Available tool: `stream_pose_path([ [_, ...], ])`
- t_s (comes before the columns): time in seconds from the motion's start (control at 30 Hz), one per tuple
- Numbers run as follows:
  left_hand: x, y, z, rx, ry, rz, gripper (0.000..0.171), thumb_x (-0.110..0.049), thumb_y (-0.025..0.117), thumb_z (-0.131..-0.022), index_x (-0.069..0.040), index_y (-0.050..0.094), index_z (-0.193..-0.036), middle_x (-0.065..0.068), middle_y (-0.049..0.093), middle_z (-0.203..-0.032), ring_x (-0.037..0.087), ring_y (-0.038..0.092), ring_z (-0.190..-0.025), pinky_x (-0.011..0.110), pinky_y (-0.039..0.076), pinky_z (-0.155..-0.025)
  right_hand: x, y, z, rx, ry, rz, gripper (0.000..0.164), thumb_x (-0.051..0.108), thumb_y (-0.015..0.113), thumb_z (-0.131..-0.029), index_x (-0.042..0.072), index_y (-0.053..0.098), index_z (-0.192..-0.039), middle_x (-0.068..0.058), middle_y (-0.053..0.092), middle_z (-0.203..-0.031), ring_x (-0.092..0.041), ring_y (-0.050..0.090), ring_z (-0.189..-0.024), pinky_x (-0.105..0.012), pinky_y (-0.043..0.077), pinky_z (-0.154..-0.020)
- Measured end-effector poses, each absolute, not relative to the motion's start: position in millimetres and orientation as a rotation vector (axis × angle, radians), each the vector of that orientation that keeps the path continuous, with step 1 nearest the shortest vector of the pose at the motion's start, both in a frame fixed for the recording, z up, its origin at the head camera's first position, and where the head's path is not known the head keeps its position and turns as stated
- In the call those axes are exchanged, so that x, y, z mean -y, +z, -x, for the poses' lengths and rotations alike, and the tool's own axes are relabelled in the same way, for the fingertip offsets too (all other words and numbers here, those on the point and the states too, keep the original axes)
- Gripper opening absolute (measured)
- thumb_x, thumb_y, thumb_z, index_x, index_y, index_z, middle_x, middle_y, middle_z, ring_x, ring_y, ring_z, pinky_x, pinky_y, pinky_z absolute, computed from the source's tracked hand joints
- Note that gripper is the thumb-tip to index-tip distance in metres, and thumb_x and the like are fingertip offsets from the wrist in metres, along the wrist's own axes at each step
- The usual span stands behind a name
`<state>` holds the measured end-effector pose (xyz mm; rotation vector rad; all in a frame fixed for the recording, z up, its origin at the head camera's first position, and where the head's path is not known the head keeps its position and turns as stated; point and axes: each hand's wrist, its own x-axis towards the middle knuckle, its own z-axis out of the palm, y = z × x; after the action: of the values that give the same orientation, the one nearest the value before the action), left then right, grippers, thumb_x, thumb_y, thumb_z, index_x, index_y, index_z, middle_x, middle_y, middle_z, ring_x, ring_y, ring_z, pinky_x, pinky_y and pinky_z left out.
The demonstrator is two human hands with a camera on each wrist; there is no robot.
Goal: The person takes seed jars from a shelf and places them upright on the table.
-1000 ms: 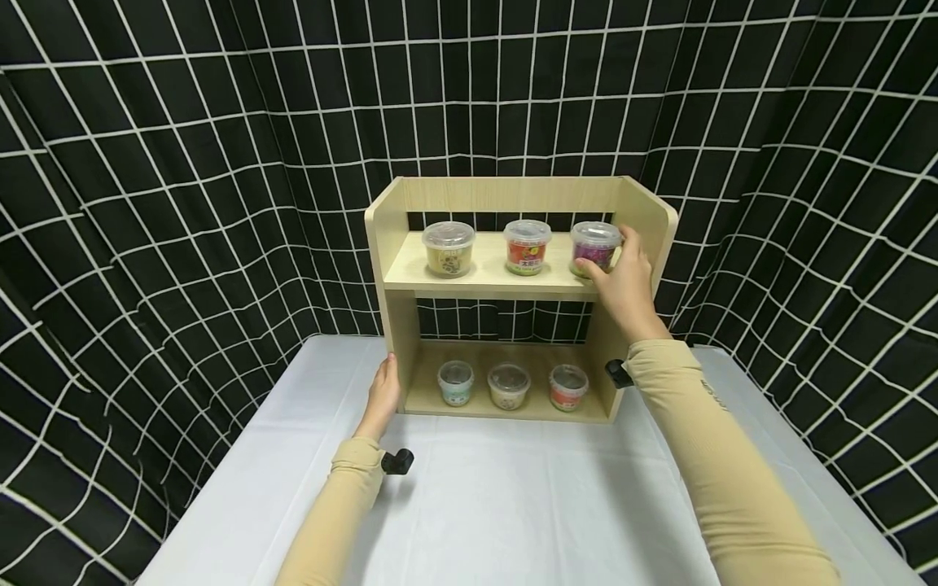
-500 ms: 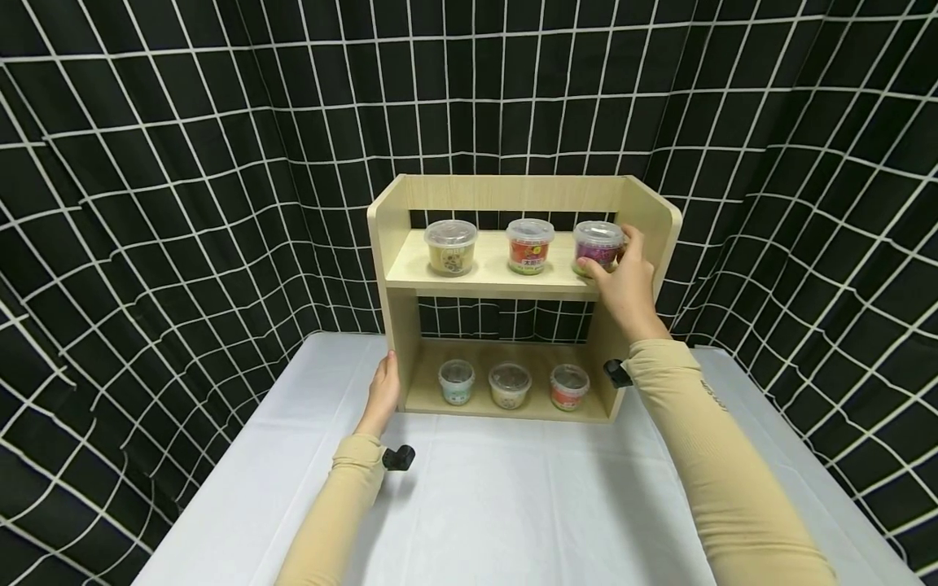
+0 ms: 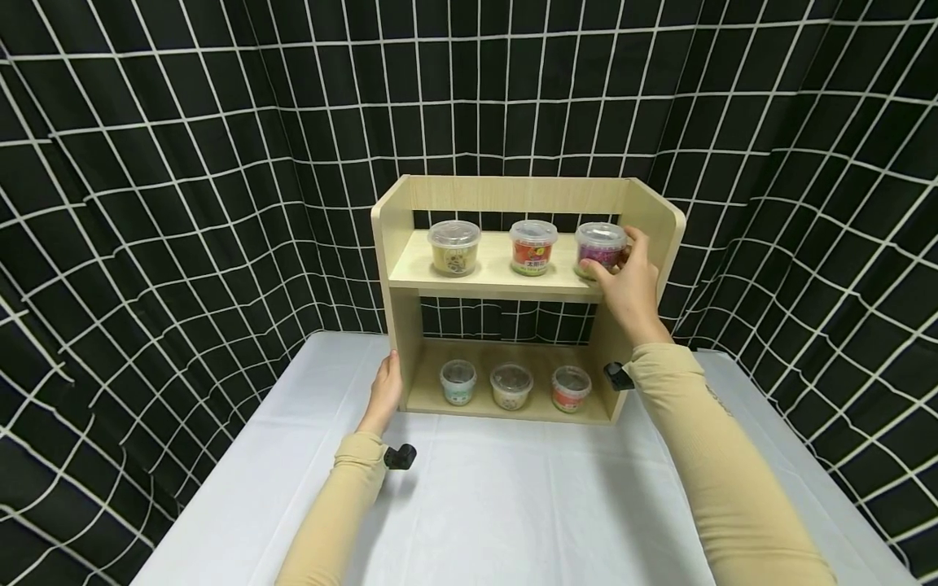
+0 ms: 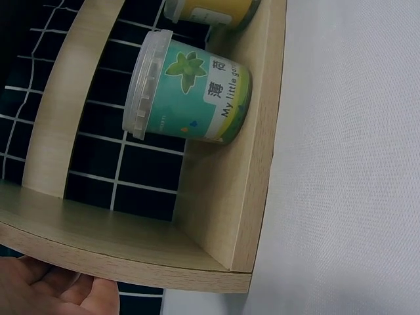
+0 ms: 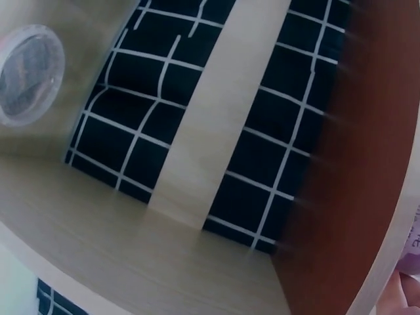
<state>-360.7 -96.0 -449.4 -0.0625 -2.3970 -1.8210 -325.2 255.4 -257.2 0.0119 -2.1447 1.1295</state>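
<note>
A: Item held, and its place?
B: Purple cup (image 3: 601, 255), one, lidded, upright. Right end of upper shelf (image 3: 493, 264), near its front edge. Right hand (image 3: 630, 289): thumb and fingers pinching the cup's sides. Base resting or slightly raised: cannot tell.

A: Left hand (image 3: 383, 396)?
B: Fingers laid against the outer face of the left panel (image 3: 392, 228); grasping nothing that shows.

A: Other stock?
B: Upper shelf: yellow cup (image 3: 454, 259), left; red cup (image 3: 531, 258), middle. Lower shelf (image 3: 425, 389), left to right: teal cup (image 3: 459, 392), cream cup (image 3: 510, 398), pink cup (image 3: 567, 401).

A: Hazards?
B: Two, by judgement. Cup tipping over the front edge, should the thumb slip on smooth plastic. Knuckles knocking the right panel (image 3: 652, 220), the gap being narrow.

A: Differences between views?
B: Left wrist: teal cup's mint-leaf label (image 4: 186, 71), plain; too small in head view. Right wrist: upper shelf's underside (image 5: 354, 144), hidden from head view, but only a sliver of purple cup.
</note>
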Motion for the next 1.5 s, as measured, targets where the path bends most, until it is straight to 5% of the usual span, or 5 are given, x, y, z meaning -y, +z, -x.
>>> stream_pose_path([
  [0.53,100.2,-449.6,361.0,2.459,-1.809,0.071,0.074,-0.055,0.015,-0.098,0.002,0.022,-0.145,0.023,0.021,-0.147,0.039,0.017,-0.134,0.049,0.014,-0.108,-235.8,-242.9,311.2,2.009,1.156,-0.150,0.075,0.020,0.077,-0.078,0.003,0.032,-0.135,-0.022,0.053,-0.124,-0.025,0.052,-0.115,-0.023,0.038,-0.097],
  [1.5,99.4,-445.8,365.6,2.451,-1.865,0.069,0.077,-0.060,0.017,-0.095,-0.003,0.021,-0.146,0.019,0.021,-0.149,0.035,0.017,-0.135,0.047,0.015,-0.109,-167.7,-282.4,280.9,1.933,1.225,-0.456,0.075,0.012,0.078,-0.076,0.004,0.033,-0.135,-0.019,0.059,-0.115,-0.023,0.058,-0.105,-0.025,0.043,-0.092],
])
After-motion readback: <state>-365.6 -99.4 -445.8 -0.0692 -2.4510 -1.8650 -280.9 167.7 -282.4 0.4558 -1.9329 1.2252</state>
